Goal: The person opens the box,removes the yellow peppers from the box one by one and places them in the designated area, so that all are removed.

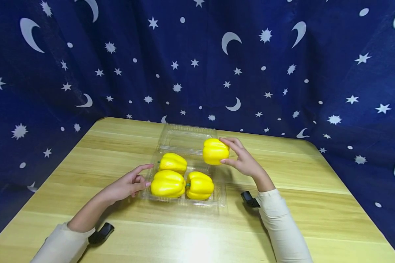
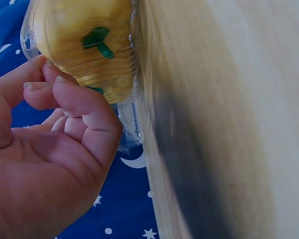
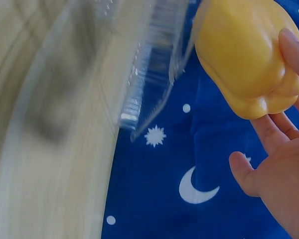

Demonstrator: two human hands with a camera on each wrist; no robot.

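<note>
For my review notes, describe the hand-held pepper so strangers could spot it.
On the wooden table sits an open clear container with three yellow peppers inside. By its far right corner, the fourth pepper differs: only it is gripped, by the right hand.

A glossy yellow pepper is up, gripped by the right hand above the back right of the clear plastic box! Lid laid back, left hand at the left edge; three inside: back-left pepper, green stem leftward, front-left pepper, and front-right pepper, stem facing its neighbour.
</note>
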